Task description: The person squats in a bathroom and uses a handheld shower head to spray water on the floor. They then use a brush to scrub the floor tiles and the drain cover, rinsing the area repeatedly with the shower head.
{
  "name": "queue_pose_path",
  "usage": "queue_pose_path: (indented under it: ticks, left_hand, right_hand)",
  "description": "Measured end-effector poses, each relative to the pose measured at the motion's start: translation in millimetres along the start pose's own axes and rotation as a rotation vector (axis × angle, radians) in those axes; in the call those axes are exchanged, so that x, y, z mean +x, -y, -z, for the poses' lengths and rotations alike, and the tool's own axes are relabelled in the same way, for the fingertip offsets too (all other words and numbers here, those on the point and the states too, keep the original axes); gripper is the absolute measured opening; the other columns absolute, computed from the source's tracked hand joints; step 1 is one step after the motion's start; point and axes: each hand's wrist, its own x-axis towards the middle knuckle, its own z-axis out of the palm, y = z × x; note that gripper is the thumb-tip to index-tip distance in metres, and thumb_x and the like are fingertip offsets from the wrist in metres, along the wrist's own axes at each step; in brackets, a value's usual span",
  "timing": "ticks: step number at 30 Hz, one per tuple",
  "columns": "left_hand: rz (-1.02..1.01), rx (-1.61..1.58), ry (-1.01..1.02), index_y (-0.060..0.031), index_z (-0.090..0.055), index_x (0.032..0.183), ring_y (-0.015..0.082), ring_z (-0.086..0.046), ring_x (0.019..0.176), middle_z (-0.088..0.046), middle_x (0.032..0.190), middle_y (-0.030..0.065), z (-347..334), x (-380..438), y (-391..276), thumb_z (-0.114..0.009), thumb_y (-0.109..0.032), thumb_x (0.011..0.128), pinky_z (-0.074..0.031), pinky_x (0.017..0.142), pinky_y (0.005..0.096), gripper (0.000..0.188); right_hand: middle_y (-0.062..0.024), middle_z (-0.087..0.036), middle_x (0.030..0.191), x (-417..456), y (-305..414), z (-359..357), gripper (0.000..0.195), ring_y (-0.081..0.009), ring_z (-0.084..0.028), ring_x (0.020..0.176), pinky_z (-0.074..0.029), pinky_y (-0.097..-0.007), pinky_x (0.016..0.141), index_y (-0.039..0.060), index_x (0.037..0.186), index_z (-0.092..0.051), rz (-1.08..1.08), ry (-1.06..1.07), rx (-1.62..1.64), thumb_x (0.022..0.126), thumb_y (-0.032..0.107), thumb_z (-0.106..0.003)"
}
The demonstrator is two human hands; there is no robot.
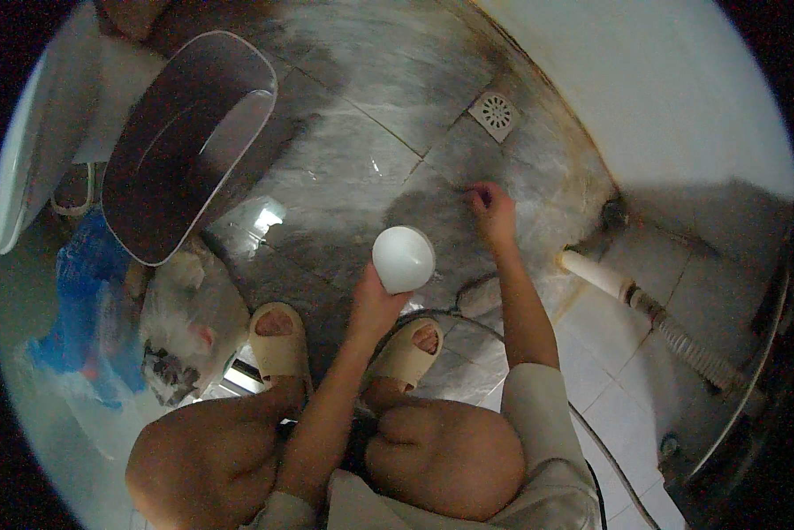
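Note:
My left hand (pixel 378 298) grips a round white bowl-like container (pixel 403 260) by its near side. Its pale face is turned up toward me, above the wet grey tile floor (pixel 344 132). Farther out and to the right, my right hand (pixel 493 211) is held over the floor with its fingers curled. Whether something small is between those fingers is hidden. A square floor drain cover (pixel 495 115) with slots lies beyond the right hand.
At the left stands a large oval bin (pixel 124 199) with a pale rim, beside plastic bags (pixel 194 298). A white pipe (pixel 595 273) with a corrugated hose (pixel 692 348) runs along the right. A thin hose (pixel 612 457) curves behind my right arm. My slippers (pixel 281 344) are on the floor.

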Motion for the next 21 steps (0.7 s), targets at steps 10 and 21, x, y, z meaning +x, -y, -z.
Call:
queue_pose_path:
  ticks: [10,21]
  left_hand:
    - [0.166,-0.049,-0.011,-0.0047,-0.046,0.127,0.0314,-0.055,0.113,-0.057,0.121,0.018,-15,2,26,-0.076,-0.009,0.068,-0.047,0.092,0.0427,0.066]
    - [0.147,-0.126,-0.09,-0.0036,-0.048,0.123,0.031,-0.058,0.108,-0.059,0.117,0.0177,-11,-20,33,-0.075,-0.01,0.07,-0.048,0.089,0.0422,0.059]
  right_hand:
    - [-0.0042,-0.067,0.096,18,122,56,0.014,-0.0132,-0.062,0.085,-0.05,-0.0258,0.074,0.0053,0.102,-0.064,0.23,-0.065,0.133,0.088,0.006,-0.061]
    - [-0.01,-0.062,0.091,-50,463,10,0.011,-0.0286,-0.061,0.085,-0.051,-0.0383,0.073,0.0086,0.092,-0.062,1.259,0.36,0.146,0.081,0.013,-0.063]
